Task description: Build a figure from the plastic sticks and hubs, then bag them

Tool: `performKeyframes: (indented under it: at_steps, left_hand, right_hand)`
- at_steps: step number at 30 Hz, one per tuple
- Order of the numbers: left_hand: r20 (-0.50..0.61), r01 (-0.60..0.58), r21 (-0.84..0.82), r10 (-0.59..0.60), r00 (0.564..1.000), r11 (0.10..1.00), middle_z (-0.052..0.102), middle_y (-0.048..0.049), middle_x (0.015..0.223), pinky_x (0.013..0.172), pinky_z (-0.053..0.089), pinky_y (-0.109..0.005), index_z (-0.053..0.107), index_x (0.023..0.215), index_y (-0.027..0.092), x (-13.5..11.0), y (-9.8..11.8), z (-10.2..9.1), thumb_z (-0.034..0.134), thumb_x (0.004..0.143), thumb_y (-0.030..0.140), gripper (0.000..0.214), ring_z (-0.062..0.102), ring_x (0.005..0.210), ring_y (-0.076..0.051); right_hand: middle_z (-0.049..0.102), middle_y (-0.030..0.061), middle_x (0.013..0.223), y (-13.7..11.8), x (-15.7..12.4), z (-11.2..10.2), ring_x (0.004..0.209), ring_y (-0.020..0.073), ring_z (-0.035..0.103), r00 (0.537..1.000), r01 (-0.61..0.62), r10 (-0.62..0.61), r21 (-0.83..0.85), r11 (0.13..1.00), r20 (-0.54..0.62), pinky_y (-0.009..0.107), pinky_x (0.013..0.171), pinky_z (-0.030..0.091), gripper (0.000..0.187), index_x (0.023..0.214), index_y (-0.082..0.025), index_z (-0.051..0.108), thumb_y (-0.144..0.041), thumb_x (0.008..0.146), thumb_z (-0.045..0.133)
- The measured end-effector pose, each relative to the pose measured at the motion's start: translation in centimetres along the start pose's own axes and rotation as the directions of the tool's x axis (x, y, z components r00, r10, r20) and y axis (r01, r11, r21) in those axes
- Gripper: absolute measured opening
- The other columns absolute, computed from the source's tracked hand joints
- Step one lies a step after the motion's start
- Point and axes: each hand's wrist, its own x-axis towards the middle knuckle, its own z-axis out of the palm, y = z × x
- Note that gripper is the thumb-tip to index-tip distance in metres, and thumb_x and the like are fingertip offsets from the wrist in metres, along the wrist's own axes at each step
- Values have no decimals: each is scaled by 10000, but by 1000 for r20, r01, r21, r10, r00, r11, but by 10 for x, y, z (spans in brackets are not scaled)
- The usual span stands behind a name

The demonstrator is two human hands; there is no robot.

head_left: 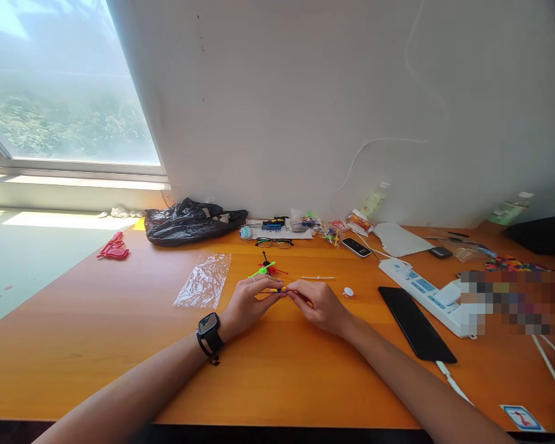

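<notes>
Both my hands meet over the middle of the orange table (97, 345). My left hand (250, 303), with a black watch on the wrist, pinches one end of a thin dark rod (281, 290). My right hand (319, 305) pinches the other end. Just behind the hands stands a small toy assembly (267, 267) of green, red and black sticks. A thin white stick (317, 278) and a small white round piece (348, 291) lie to the right of it.
An empty clear plastic bag (204, 280) lies left of my hands, with a black bin bag (189, 221) and a red object (114, 248) further back. Glasses (274, 242), small parts, a remote (356, 246), a white power strip (425, 295) and a black phone (415, 323) sit to the right.
</notes>
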Motion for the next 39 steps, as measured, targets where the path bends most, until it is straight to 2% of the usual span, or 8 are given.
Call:
performKeyframes:
  at_steps: [6, 14, 20, 25, 28, 33, 36, 39]
  left_hand:
    - [38, -46, 13, 45, 998, 999, 817, -63, 1046, 1054, 592, -399, 767, 1025, 228, 1, 3, -1, 704, 992, 312, 110, 771, 1098, -251]
    - [39, 15, 38, -17, 999, 999, 809, -77, 1028, 1050, 586, -409, 761, 1032, 239, -1, 5, 1, 686, 1000, 353, 140, 753, 1129, -270]
    - [22, 4, 13, -4, 1000, 1000, 792, -54, 1002, 903, 611, -344, 749, 1096, 216, -1, -3, 1, 774, 931, 353, 216, 753, 904, -200]
    - [50, 27, -1, -27, 998, 1000, 788, -54, 991, 872, 594, -330, 756, 1110, 211, -1, -7, 2, 731, 960, 333, 196, 740, 902, -193]
    - [95, 36, 7, -37, 995, 999, 779, -63, 989, 852, 586, -329, 752, 1115, 204, 0, -7, 2, 719, 965, 326, 196, 729, 881, -190]
    - [190, -4, 61, -7, 982, 998, 728, -112, 1114, 920, 572, -355, 758, 1100, 197, 0, -13, 1, 680, 983, 332, 195, 700, 1021, -227]
    - [298, -68, 112, 31, 954, 991, 718, -94, 1059, 969, 550, -387, 756, 1118, 217, -1, -17, 2, 671, 978, 328, 197, 678, 1019, -232]
    - [388, -122, 160, 52, 920, 979, 711, -80, 1007, 918, 543, -375, 746, 1048, 217, -2, -18, 4, 660, 972, 323, 157, 658, 958, -222]
  right_hand:
    - [756, 75, 936, 0, -1, 1, 819, 221, 691, 1000, 3, -3, -3, 1000, 5, 331, 739, 489, 246, 1127, -253, 702, -330, 1088, 472]
    - [744, 72, 906, 0, 0, 0, 790, 221, 670, 1000, -1, 1, -12, 1000, 1, 335, 727, 480, 261, 1095, -257, 706, -344, 1091, 460]
    - [708, 67, 932, -4, 2, -5, 813, 211, 651, 1000, 13, -14, -32, 999, -20, 325, 742, 466, 228, 1131, -258, 665, -293, 1092, 443]
    - [675, 52, 946, -6, 3, -8, 826, 200, 641, 999, -47, 48, 22, 999, -25, 308, 744, 458, 219, 1137, -263, 641, -276, 1095, 426]
    - [682, 48, 952, -6, 2, -8, 830, 201, 646, 996, -80, 83, 75, 994, -32, 313, 769, 471, 206, 1108, -264, 628, -289, 1097, 424]
    - [702, 36, 916, -3, 1, -8, 790, 198, 653, 992, -124, 124, 47, 991, -10, 309, 752, 466, 183, 1101, -257, 628, -314, 1086, 455]
    - [705, 25, 874, -2, 1, -10, 760, 195, 657, 985, -174, 174, 13, 985, 12, 302, 725, 460, 207, 1160, -254, 628, -345, 1088, 457]
    - [728, 30, 903, 1, 1, -11, 795, 199, 677, 982, -182, 182, -11, 983, 40, 299, 732, 459, 232, 1143, -255, 652, -351, 1092, 447]
